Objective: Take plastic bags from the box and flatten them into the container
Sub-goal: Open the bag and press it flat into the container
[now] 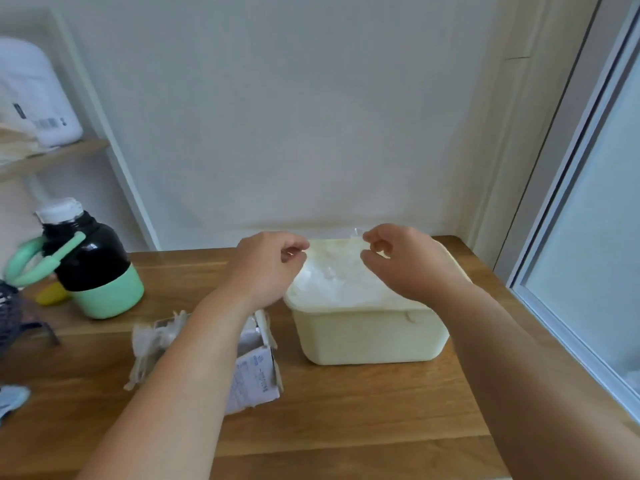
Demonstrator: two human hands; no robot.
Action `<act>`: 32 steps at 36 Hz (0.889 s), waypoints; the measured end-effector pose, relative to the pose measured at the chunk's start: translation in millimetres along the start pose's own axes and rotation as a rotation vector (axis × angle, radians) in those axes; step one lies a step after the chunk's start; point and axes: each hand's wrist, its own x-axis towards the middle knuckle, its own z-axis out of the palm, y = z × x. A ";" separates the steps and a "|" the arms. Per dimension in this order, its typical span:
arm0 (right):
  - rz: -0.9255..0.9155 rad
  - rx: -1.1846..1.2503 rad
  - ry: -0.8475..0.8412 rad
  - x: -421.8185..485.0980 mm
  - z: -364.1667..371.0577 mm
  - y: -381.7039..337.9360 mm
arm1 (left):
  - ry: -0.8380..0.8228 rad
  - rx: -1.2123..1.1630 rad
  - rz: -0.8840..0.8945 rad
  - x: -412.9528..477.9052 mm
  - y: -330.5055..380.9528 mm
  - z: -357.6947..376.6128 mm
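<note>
Bottle (pixel 93 261), black with a mint base and white cap, sits far left on the wooden table (pixel 180 271). Where are the bags tho? — poster1

Moving right: the torn cardboard box (pixel 254 372) lies on the near-left part of the table. It's partly under the left forearm, with loose bags (pixel 152 337) spilling out its left end. — poster2

And the hands? — poster1

Left hand (pixel 266 265) hovers over the left edge of the cream container (pixel 370 337), thumb and fingers curled together. Can't tell if it's actually got any film in there, the stuff is too see-through. The container stands just right of the box, filled to the rim with a bag pile (pixel 332 278). Right hand (pixel 405 261) is over the container's far side, thumb and forefinger pinching a corner of a clear bag (pixel 356 233) above the pile. Frosted window (pixel 588 202) on the far right. — poster2
</note>
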 end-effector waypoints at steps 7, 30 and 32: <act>-0.181 0.310 0.064 -21.0 41.2 -71.0 | 0.028 0.071 -0.122 -55.2 -37.3 -45.0; -0.198 0.248 -0.427 -28.6 117.0 -91.0 | -0.396 0.272 -0.230 -82.6 -66.6 -41.8; -0.179 0.291 -0.433 -28.1 117.4 -88.9 | -0.289 0.166 -0.247 -84.7 -70.9 -42.5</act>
